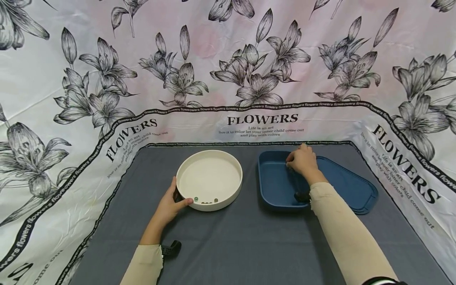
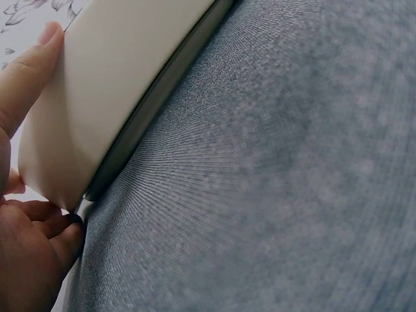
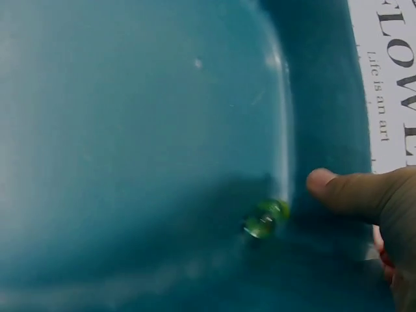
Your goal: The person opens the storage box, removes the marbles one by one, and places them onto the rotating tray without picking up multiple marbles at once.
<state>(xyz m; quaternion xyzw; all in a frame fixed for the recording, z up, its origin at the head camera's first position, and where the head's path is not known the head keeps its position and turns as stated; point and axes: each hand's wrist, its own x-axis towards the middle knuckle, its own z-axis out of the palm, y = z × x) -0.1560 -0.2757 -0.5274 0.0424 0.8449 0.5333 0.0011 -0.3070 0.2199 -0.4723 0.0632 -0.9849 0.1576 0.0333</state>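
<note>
Gripping a cream round dish [image 1: 210, 174] with the left hand [image 1: 169, 204], with the thumb at the rim and fingers tucked beneath the edge. Just past that thumb, inside the dish, a few small glass marbles [image 1: 215, 200] along the near side.

Reaching with the right hand [image 1: 303, 160] over the far side of a blue rectangular tray [image 1: 278, 178], with the thumb extended at the inner wall. Cannot tell whether pinching anything or holding the wall, with most fingertips out of sight. Just beside the right thumb, yet apart from it, one or two blurred greenish marbles [image 3: 260, 225] low in the tray's corner. Beneath and beyond the right forearm, a flat blue lid-like panel [image 1: 345, 182].

Probably in the midst of moving marbles between the two vessels; cannot tell from here whether picking up or letting go on the right. If picking up, likely calls for trapping a marble against the corner before pinching, then lifting clear of the wall, while keeping the dish steady with the left.
</note>
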